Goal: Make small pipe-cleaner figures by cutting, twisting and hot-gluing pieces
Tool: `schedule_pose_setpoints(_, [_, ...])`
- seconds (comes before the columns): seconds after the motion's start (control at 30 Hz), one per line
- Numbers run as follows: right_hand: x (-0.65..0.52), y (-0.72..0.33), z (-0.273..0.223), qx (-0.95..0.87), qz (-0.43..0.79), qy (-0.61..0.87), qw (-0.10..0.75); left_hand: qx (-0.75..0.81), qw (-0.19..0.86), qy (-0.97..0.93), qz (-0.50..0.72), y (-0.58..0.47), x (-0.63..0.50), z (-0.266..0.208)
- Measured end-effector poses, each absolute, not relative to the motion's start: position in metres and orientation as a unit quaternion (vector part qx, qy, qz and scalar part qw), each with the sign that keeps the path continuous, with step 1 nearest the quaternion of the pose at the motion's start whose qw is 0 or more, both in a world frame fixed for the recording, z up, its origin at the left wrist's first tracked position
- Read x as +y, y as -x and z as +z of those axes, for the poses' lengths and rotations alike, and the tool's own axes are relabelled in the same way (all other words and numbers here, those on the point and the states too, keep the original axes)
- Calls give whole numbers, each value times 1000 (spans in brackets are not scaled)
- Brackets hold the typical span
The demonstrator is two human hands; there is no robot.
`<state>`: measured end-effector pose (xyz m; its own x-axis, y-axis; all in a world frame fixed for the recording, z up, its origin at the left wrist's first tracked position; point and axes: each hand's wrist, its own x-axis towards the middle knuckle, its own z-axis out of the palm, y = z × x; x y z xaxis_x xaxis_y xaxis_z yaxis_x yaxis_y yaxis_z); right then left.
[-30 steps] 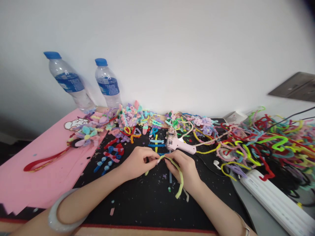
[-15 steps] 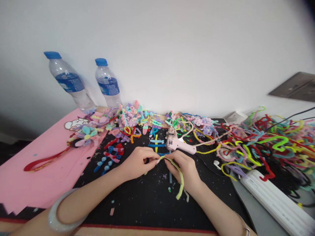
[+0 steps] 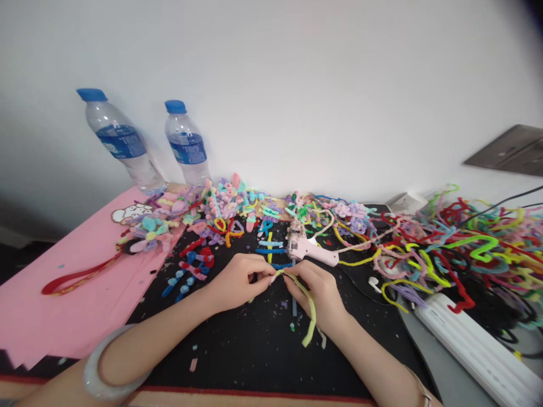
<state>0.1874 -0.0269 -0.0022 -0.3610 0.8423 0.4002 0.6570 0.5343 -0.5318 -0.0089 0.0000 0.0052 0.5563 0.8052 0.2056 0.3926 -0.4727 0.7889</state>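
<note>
Between the fingertips of my left hand (image 3: 242, 281) and my right hand (image 3: 316, 291) is a pale yellow pipe cleaner (image 3: 310, 316), pinched by both. Its long end hangs down in front of my right hand, beside a whitish strand (image 3: 322, 338). Where the fingertips nearly meet, it looks twisted with something white, too small to make out. Just beyond the fingers lie blue pipe cleaner pieces (image 3: 271, 251) crossing a yellow one (image 3: 270, 240). A pale pink hot glue gun (image 3: 314, 250) rests on the black mat (image 3: 237, 353), past my right hand.
Two water bottles (image 3: 121, 144) (image 3: 186, 144) lean on the wall at the back left. Pink sheets (image 3: 55, 249) carry a pipe cleaner flower with a red strap (image 3: 80, 278). Tangled pipe cleaners (image 3: 475, 237) and a white power strip (image 3: 479, 345) lie to the right.
Almost nothing differs. Both hands keep the same pinch on the pale yellow pipe cleaner, whose hanging end has shifted very slightly.
</note>
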Motion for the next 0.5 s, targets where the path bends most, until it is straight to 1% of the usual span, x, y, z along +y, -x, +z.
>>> schedule_pose_setpoints(0.5, [-27,-188,-3,-815,142,457,327,371,356,-809,286,9,0,5])
